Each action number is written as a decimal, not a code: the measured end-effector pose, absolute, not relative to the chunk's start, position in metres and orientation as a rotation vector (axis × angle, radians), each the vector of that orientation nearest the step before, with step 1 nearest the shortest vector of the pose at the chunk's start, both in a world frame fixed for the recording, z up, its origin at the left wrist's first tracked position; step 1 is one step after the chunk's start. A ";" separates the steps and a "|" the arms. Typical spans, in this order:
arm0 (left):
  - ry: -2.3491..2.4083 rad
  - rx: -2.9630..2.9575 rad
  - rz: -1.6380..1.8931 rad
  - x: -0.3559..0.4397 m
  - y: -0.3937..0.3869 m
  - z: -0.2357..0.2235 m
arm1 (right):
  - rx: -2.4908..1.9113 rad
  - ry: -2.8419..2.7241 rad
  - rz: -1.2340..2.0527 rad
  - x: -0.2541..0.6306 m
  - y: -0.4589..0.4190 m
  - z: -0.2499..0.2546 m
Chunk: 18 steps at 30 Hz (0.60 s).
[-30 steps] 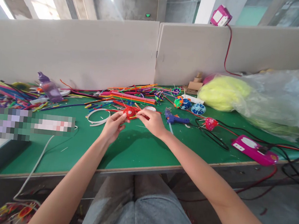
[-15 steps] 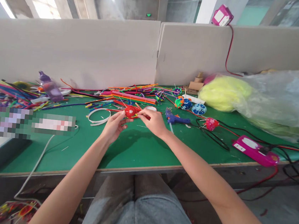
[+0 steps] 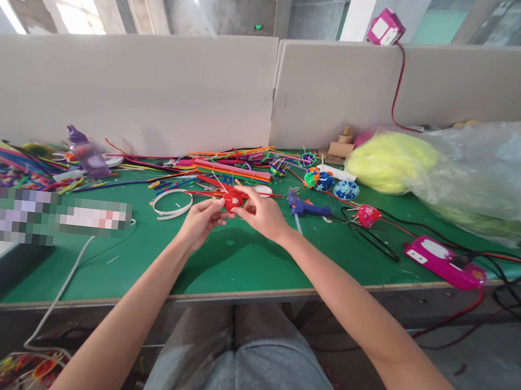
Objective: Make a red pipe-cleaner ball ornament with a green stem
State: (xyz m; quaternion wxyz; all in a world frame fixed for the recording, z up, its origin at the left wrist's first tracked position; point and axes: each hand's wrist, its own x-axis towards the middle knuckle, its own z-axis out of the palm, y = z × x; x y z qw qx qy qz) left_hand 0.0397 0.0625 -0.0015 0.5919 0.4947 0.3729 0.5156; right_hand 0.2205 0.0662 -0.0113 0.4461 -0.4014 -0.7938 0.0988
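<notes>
Above the table, a small red ball (image 3: 233, 201) with a pale patch on its front and thin white sticks poking out is between my hands. My left hand (image 3: 203, 219) pinches it from the left with thumb and fingers. From the right, my right hand (image 3: 262, 214) curls thumb and index finger round the same ball. Behind them lie red pipe cleaners (image 3: 200, 192) and a white roll (image 3: 263, 191), partly covered by the right hand. To the left of the hands rests a white ring-shaped strip (image 3: 171, 215). A blue glue gun (image 3: 304, 207) lies right of my right hand.
Finished-looking blue balls (image 3: 346, 190) and a pink-red ball (image 3: 368, 215) sit to the right, near a magenta power strip (image 3: 444, 263) and black cables. A plastic bag (image 3: 486, 175) fills the right back. A purple bottle (image 3: 88, 155) and bundled pipe cleaners (image 3: 232, 170) lie farther back.
My right hand has shifted from beside the ball to close thumb and finger on it. The ball has moved slightly right and turned. My left hand keeps its hold.
</notes>
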 end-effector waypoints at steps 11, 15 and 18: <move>0.839 1.160 1.157 0.039 0.061 -0.001 | -0.922 -2.014 0.391 0.225 0.068 -0.008; 0.786 1.170 1.151 0.038 0.060 -0.001 | -0.903 -2.025 0.392 0.226 0.067 -0.007; 0.755 1.164 1.144 0.038 0.060 -0.002 | -0.909 -2.022 0.383 0.227 0.067 -0.007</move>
